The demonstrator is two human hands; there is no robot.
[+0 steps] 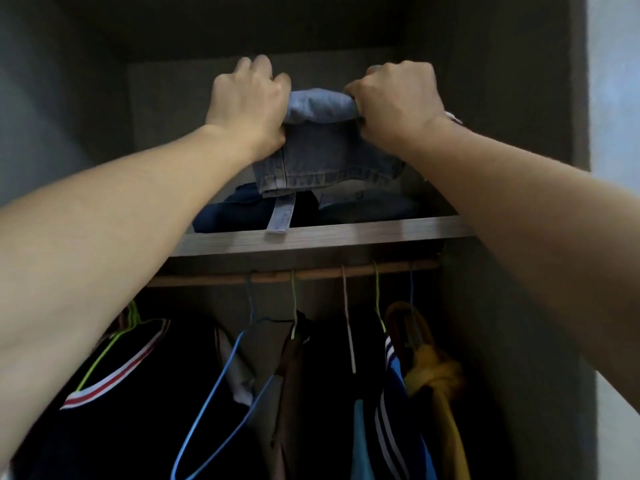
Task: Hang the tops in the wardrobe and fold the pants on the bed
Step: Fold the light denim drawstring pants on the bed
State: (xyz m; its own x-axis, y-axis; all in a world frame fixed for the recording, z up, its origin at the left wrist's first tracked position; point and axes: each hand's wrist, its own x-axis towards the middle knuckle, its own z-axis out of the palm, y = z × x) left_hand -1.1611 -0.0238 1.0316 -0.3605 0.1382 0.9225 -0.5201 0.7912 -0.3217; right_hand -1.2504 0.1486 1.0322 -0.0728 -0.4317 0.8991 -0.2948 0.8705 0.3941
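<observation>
Folded light-blue jeans [325, 150] sit on top of a stack of darker folded clothes [239, 213] on the wardrobe's upper shelf [346, 233]. My left hand [247, 105] grips the jeans' left side and my right hand [394, 102] grips their right side, both arms reaching up. A belt loop or strap of the jeans hangs over the shelf edge. Below the shelf, several tops hang from the rail [311, 273], among them a dark top with a red-and-white collar [114, 375].
An empty blue wire hanger [221, 393] hangs mid-rail. A yellow garment [433, 372] and a blue striped top [391, 393] hang at the right. The wardrobe side walls [519, 133] close in on both sides.
</observation>
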